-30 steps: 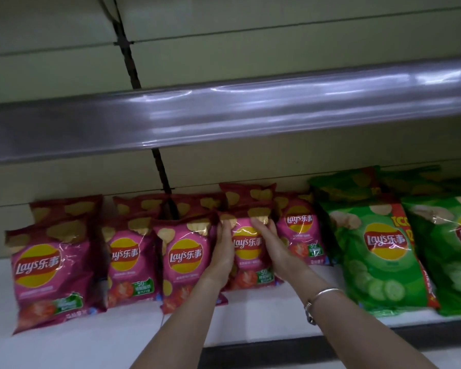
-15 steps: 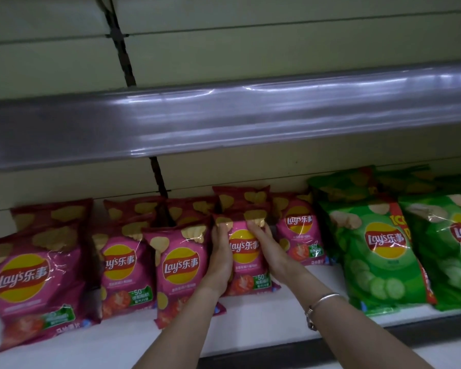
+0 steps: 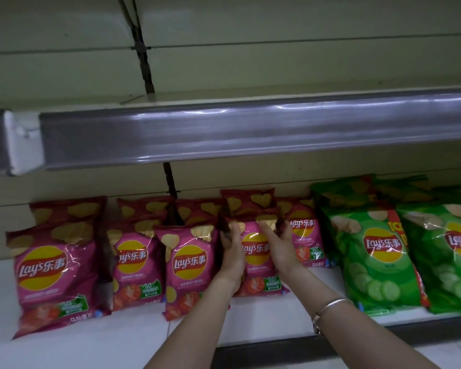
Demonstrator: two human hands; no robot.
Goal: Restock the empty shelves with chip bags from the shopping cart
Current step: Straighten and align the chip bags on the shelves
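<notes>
A pink tomato chip bag point(image 3: 256, 259) stands upright on the white lower shelf point(image 3: 123, 339), in a row of like pink bags. My left hand point(image 3: 232, 251) holds its left edge and my right hand point(image 3: 280, 249) holds its right edge, fingers curled over the bag's upper corners. A silver bracelet sits on my right wrist. More pink bags point(image 3: 189, 267) stand to the left and behind. The shopping cart is out of view.
Green cucumber chip bags point(image 3: 375, 259) fill the shelf to the right. An upper shelf with a grey price rail point(image 3: 250, 129) hangs overhead, bare on top. The lower shelf's front strip is bare white. A dark upright slot runs down the back panel.
Both hands have slid up from the bag's middle to its top corners. The view has shifted so more of the upper shelf shows.
</notes>
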